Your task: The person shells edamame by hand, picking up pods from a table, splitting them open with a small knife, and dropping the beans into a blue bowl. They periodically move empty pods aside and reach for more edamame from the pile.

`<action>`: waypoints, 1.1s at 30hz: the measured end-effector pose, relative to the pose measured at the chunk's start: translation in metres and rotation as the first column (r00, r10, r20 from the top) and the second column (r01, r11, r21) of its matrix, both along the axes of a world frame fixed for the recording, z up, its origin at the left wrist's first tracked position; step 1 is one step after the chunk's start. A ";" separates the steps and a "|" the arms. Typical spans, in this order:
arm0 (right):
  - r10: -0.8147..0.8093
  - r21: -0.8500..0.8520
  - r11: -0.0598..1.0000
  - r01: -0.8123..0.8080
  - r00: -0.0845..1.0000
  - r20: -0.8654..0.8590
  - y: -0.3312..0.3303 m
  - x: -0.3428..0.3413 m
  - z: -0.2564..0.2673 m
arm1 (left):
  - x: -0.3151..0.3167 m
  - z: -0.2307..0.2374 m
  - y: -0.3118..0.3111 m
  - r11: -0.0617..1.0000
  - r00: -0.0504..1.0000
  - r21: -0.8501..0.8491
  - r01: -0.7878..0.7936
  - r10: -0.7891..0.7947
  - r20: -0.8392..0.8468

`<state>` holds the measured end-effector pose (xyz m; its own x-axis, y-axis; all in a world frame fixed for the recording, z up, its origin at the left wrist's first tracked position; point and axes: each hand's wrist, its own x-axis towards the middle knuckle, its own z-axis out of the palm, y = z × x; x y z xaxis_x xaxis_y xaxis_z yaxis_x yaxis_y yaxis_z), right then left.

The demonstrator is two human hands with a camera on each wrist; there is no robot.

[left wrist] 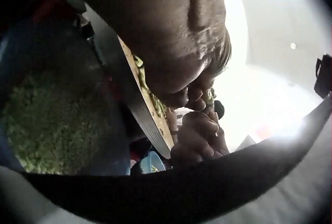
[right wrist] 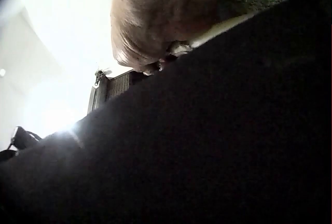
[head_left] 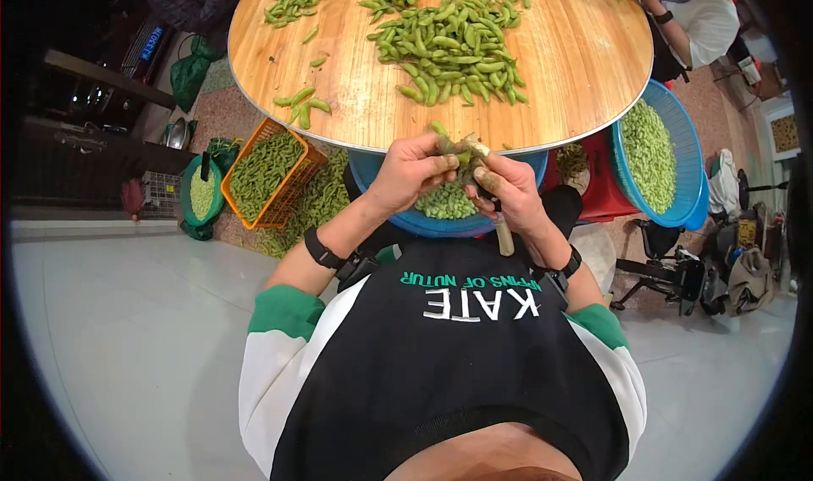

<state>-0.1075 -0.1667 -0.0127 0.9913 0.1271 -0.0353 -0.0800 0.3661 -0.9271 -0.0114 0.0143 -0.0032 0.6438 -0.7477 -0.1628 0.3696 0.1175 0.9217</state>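
Over the near edge of the round table, my left hand pinches green soybean pods between thumb and fingers. Close beside it, my right hand curls round a tool whose pale, flat handle sticks out below the fist; its working end is hidden among the fingers. The same pale handle shows under the hand in the right wrist view. Both hands meet at the pods, fingertips close together. Beneath them stands a blue basin with shelled beans.
A heap of pods lies on the wooden table. An orange crate of pods and a green-lined basin stand left. At right are a blue basket of beans and a red stool. Other people sit across.
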 end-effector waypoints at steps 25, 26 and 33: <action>0.083 -0.652 0.753 0.085 0.971 0.223 -0.005 0.002 -0.021 | 0.037 0.020 0.040 0.548 -0.271 -0.007 -0.837 -0.402 0.874; 0.091 -0.624 0.779 0.061 0.974 0.209 -0.003 0.005 -0.015 | 0.040 0.016 0.033 0.670 -0.226 0.030 -0.741 -0.292 0.929; -0.041 -0.320 0.947 0.025 0.998 -0.043 -0.011 0.001 -0.012 | 0.019 0.005 -0.008 0.821 0.222 0.344 -0.456 -0.269 0.937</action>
